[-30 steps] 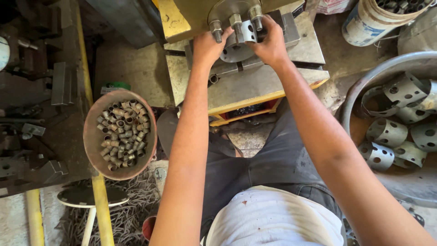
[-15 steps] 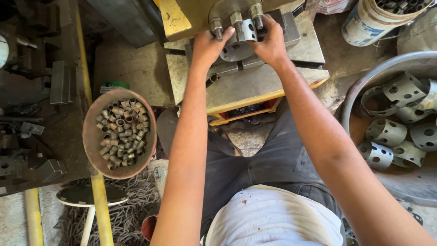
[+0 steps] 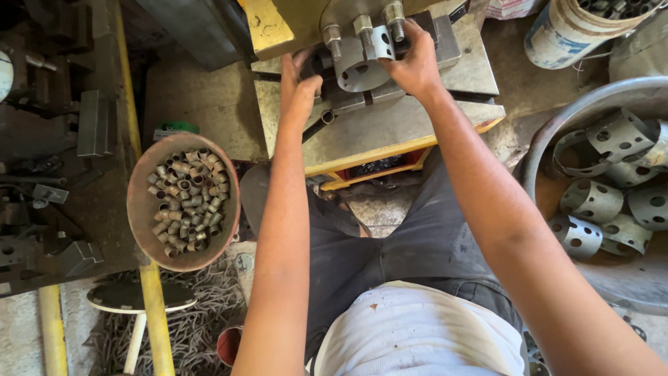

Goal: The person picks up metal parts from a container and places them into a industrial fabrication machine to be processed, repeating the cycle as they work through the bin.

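Leftmost, a rusty bowl (image 3: 142,209) of small metal sleeves sits well apart from the fingers. Next, the left hand (image 3: 298,89) rests curled against the press block (image 3: 390,125). Just beside it, the right hand (image 3: 416,64) pinches the perforated metal ring (image 3: 360,59) under the bolts (image 3: 362,28).

Bright daylight from above, soft shadows; the left edge is dim, focus sharp, corners slightly stretched.
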